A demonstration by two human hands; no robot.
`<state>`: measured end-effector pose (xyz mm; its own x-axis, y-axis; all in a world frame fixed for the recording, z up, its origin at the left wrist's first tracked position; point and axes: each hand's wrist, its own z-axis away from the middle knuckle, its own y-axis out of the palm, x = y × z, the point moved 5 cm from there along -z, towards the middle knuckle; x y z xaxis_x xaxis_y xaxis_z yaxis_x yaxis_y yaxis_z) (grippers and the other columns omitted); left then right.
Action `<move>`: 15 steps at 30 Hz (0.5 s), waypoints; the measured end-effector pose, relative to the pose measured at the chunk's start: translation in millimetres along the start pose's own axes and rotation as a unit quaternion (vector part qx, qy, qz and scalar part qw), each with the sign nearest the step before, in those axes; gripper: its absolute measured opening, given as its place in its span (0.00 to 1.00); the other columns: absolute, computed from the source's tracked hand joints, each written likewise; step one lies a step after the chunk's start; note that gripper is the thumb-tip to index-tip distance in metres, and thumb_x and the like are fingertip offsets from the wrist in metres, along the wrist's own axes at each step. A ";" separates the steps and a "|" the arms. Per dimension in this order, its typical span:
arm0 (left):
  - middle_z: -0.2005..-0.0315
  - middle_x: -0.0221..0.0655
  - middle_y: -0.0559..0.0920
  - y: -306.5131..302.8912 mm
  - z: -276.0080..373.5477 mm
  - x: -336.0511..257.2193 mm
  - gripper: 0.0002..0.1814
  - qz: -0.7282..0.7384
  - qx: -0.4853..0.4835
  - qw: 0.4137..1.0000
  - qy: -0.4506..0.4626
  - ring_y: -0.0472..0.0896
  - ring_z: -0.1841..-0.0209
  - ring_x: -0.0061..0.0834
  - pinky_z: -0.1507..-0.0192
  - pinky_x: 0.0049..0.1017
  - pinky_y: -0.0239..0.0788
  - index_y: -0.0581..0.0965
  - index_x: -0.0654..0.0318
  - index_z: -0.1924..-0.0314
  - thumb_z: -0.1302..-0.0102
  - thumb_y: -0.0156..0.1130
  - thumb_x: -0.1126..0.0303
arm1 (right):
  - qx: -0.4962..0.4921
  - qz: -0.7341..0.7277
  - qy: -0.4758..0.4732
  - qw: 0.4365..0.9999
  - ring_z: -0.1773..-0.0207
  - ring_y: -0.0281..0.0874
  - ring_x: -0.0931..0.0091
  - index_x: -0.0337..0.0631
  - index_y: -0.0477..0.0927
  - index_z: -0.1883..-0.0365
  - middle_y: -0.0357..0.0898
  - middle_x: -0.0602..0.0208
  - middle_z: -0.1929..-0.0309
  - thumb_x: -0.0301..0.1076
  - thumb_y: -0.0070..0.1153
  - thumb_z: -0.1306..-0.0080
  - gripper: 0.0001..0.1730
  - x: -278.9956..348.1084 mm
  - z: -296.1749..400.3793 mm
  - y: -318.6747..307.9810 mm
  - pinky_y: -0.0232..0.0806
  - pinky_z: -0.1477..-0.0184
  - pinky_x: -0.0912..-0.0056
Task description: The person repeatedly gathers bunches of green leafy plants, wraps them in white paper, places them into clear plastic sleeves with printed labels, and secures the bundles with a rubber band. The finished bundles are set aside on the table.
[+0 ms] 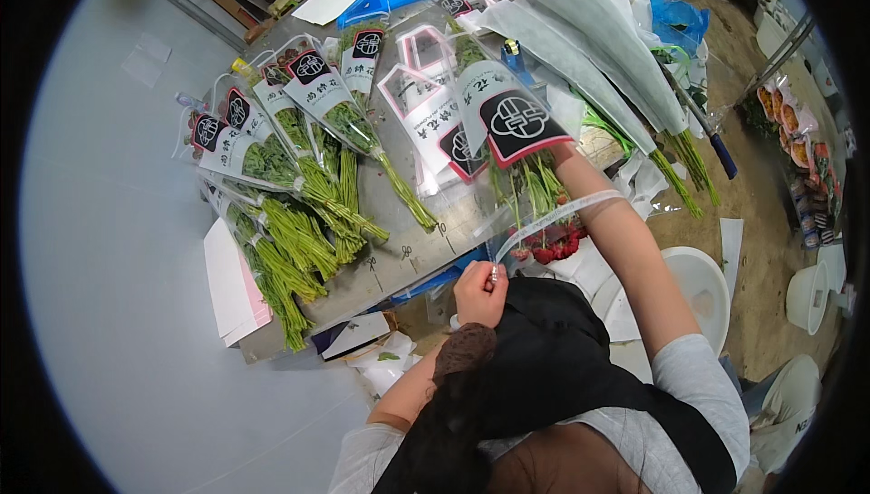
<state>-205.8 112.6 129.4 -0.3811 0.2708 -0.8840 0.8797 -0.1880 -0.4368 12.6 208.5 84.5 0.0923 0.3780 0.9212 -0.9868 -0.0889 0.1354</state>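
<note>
My left hand (481, 292) is closed, its fingertips pinching the edge of a clear plastic flower sleeve (520, 120) with a printed black and pink panel. A white strip with writing runs from near those fingers across my right forearm. My right hand (563, 154) reaches behind the printed panel; only the wrist part shows and its fingers are hidden. Inside or behind the sleeve, red flowers (554, 244) hang heads down with green stems above them. Left of the sleeve, flat empty sleeves (425, 103) lie on the metal table (394, 256).
Several sleeved bunches (299, 174) with green stems lie at the table's left. White-wrapped bunches (598, 52) lie at the back right, near a blue-handled tool (722, 156). A white round tub (707, 290) stands beside my right arm. White card sheets (234, 283) are at the left edge.
</note>
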 end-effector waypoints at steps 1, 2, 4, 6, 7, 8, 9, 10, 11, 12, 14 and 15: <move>0.88 0.35 0.63 -5.8 0.6 0.6 0.09 -0.012 0.001 1.000 -0.029 0.64 0.83 0.31 0.81 0.26 0.54 0.68 0.66 0.81 0.47 0.56 0.73 | 0.007 0.000 0.000 1.000 0.58 0.72 0.77 0.38 0.65 0.48 0.73 0.66 0.55 0.43 0.52 0.42 0.27 -5.8 -1.3 5.1 0.66 0.57 0.77; 0.88 0.35 0.64 -8.8 1.6 0.5 0.09 -0.035 0.012 0.999 0.002 0.64 0.83 0.32 0.80 0.26 0.54 0.68 0.66 0.81 0.48 0.56 0.73 | 0.017 -0.002 0.003 1.000 0.58 0.72 0.77 0.38 0.65 0.48 0.73 0.66 0.55 0.43 0.51 0.42 0.27 -10.3 -2.2 8.4 0.66 0.57 0.77; 0.87 0.35 0.64 -4.8 3.9 -4.8 0.09 -0.061 0.063 0.993 0.074 0.65 0.82 0.33 0.79 0.27 0.55 0.68 0.65 0.82 0.48 0.57 0.74 | -0.001 0.000 0.004 1.000 0.58 0.72 0.77 0.38 0.65 0.48 0.73 0.66 0.55 0.43 0.51 0.42 0.27 -8.9 7.4 1.3 0.66 0.57 0.76; 0.88 0.34 0.65 -1.2 12.1 -3.0 0.09 -0.066 0.096 0.987 0.114 0.65 0.81 0.33 0.78 0.28 0.56 0.67 0.64 0.83 0.49 0.57 0.74 | -0.009 -0.001 -0.006 1.000 0.59 0.72 0.77 0.38 0.65 0.47 0.73 0.66 0.55 0.43 0.51 0.42 0.26 -1.3 5.8 -0.7 0.66 0.57 0.76; 0.88 0.34 0.65 1.2 13.1 -3.7 0.09 -0.070 0.110 0.982 0.134 0.65 0.81 0.33 0.78 0.28 0.57 0.67 0.63 0.83 0.49 0.57 0.75 | -0.010 -0.004 -0.010 1.000 0.59 0.72 0.77 0.39 0.65 0.47 0.73 0.66 0.55 0.43 0.51 0.42 0.26 2.6 3.6 1.3 0.66 0.57 0.76; 0.88 0.32 0.65 -1.1 13.4 -8.5 0.09 -0.045 0.105 0.984 0.136 0.65 0.81 0.32 0.78 0.28 0.57 0.68 0.62 0.83 0.50 0.57 0.75 | -0.006 -0.011 -0.014 1.000 0.59 0.72 0.77 0.39 0.65 0.47 0.73 0.66 0.55 0.42 0.50 0.41 0.26 4.8 -0.9 3.6 0.66 0.57 0.76; 0.88 0.33 0.65 -4.1 13.4 -11.7 0.09 -0.037 0.100 0.985 0.138 0.65 0.81 0.33 0.78 0.27 0.57 0.68 0.63 0.83 0.50 0.56 0.74 | -0.001 -0.018 -0.015 1.000 0.59 0.72 0.77 0.39 0.65 0.47 0.73 0.65 0.55 0.42 0.50 0.41 0.26 8.2 -4.7 7.6 0.66 0.57 0.76; 0.87 0.34 0.65 -7.6 12.3 -15.4 0.09 -0.025 0.097 0.985 0.141 0.65 0.82 0.33 0.79 0.27 0.56 0.68 0.63 0.83 0.49 0.56 0.74 | -0.004 -0.020 -0.016 1.000 0.59 0.72 0.77 0.39 0.65 0.47 0.73 0.65 0.55 0.42 0.50 0.41 0.26 8.0 -3.2 7.8 0.67 0.57 0.76; 0.87 0.35 0.65 -10.5 11.4 -17.3 0.08 -0.013 0.095 0.985 0.145 0.64 0.82 0.34 0.80 0.27 0.55 0.68 0.63 0.83 0.49 0.55 0.73 | -0.009 -0.026 -0.017 0.999 0.59 0.72 0.77 0.39 0.65 0.47 0.73 0.65 0.55 0.42 0.50 0.41 0.26 8.4 -0.8 6.9 0.67 0.58 0.76; 0.87 0.33 0.65 -11.5 14.6 -6.9 0.09 -0.024 0.101 0.986 0.133 0.64 0.82 0.33 0.79 0.27 0.56 0.69 0.62 0.82 0.49 0.58 0.71 | -0.011 -0.031 -0.015 0.999 0.59 0.72 0.76 0.39 0.65 0.47 0.73 0.65 0.55 0.42 0.50 0.41 0.26 6.0 0.1 5.6 0.67 0.58 0.76; 0.87 0.33 0.67 2.0 16.9 -7.7 0.08 -0.018 0.361 0.893 0.267 0.66 0.82 0.34 0.77 0.28 0.59 0.71 0.62 0.80 0.50 0.59 0.70 | -0.017 -0.041 -0.009 0.999 0.59 0.73 0.76 0.39 0.65 0.47 0.73 0.65 0.55 0.42 0.49 0.41 0.25 -5.2 12.9 1.3 0.67 0.58 0.76; 0.86 0.33 0.68 0.6 20.6 -2.3 0.08 -0.015 0.482 0.812 0.328 0.67 0.81 0.34 0.76 0.28 0.60 0.72 0.63 0.79 0.50 0.60 0.69 | -0.022 -0.046 -0.001 0.999 0.59 0.73 0.76 0.39 0.65 0.47 0.73 0.65 0.55 0.42 0.49 0.41 0.25 -11.4 20.9 -1.4 0.67 0.58 0.76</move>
<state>-210.3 92.5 127.8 0.1137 0.6743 -0.7296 0.1213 -0.7383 -0.6635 15.7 185.0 81.4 0.1832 0.3808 0.9063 -0.9790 -0.0133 0.2035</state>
